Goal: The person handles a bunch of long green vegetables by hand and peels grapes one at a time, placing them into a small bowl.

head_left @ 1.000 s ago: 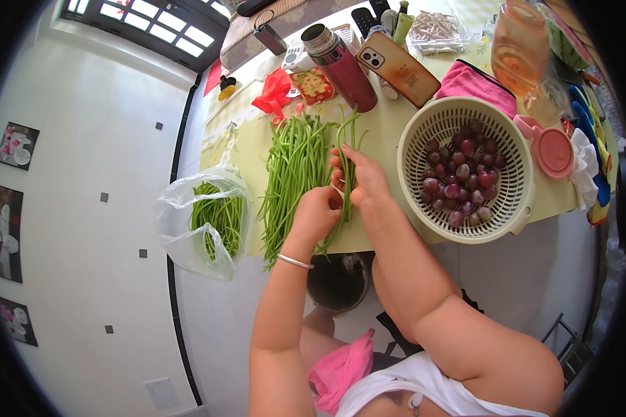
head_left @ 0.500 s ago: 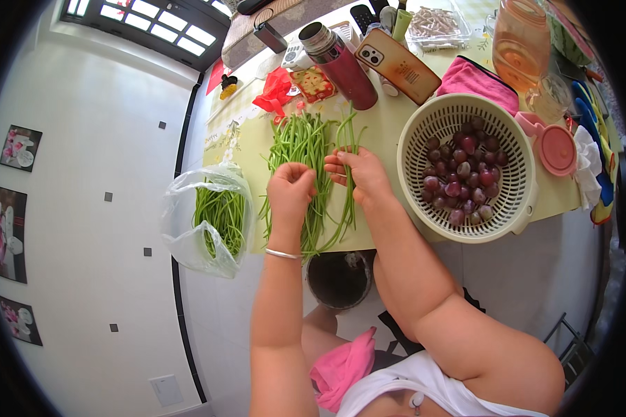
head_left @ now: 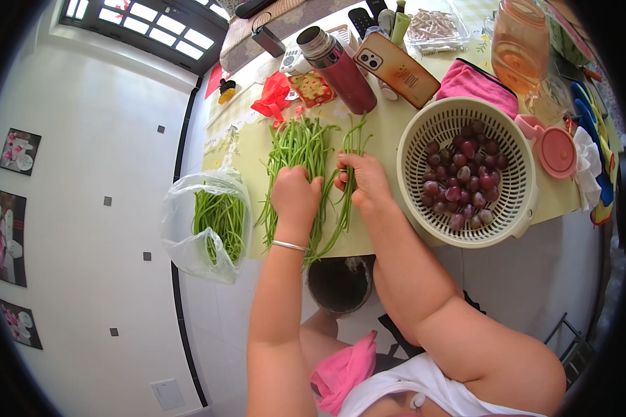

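A pile of long, thin green vegetable stems (head_left: 300, 142) lies on the table in front of me. My left hand (head_left: 295, 198) is closed over the middle of this pile, its fingertips hidden among the stems. My right hand (head_left: 365, 179) grips a smaller bunch of the same stems (head_left: 355, 139) just right of the pile, thumb and fingers wrapped round it. To the left, a clear plastic bag (head_left: 181, 208) stands open with more green stems (head_left: 219, 219) inside.
Right of my hands is a cream colander (head_left: 407, 177) of grapes (head_left: 466, 174). Beyond the stems stand a red thermos (head_left: 348, 87), a phone (head_left: 400, 69), a pink cloth (head_left: 476, 87) and a pink jug (head_left: 518, 48). A dark bucket (head_left: 339, 285) sits below the table edge.
My left hand has turned and sunk slightly nearer onto the pile. The fingers of my right hand have curled more tightly round the small bunch. The view has shifted slightly.
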Action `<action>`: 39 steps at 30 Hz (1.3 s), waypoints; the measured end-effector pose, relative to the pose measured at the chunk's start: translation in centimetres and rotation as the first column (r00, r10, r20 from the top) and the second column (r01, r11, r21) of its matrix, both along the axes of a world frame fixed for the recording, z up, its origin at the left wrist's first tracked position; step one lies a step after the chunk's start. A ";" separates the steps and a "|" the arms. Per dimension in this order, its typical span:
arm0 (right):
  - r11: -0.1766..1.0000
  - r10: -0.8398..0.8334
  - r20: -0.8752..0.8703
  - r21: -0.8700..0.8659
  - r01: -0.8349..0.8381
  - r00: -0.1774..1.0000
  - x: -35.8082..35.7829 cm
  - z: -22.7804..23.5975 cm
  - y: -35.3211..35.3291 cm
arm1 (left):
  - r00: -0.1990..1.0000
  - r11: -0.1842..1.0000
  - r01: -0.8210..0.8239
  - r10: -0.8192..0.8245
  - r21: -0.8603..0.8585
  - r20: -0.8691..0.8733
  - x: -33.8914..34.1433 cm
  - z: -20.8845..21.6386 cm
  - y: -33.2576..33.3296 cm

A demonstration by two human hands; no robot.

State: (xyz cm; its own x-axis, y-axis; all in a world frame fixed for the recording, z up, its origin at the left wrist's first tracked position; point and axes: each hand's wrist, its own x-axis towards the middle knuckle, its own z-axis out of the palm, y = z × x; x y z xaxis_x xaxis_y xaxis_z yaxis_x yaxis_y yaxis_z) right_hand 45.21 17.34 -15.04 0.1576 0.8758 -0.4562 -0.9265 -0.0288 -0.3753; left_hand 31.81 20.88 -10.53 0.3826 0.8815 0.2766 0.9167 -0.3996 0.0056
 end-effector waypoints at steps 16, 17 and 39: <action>0.980 0.182 -0.080 0.100 -0.174 0.980 -1.5 -1.5 0.9 | 0.583 0.806 0.083 0.438 -0.587 0.684 -2.2 2.5 1.0; 0.980 0.181 -0.052 0.097 -0.176 0.982 -1.5 -1.4 0.9 | 0.526 0.780 0.137 0.465 -0.611 0.712 -2.2 2.9 0.8; 0.983 0.178 -0.004 -0.050 -0.178 0.984 -2.3 -1.8 0.9 | 0.988 0.994 0.086 -0.094 0.072 0.125 -2.0 -0.9 0.0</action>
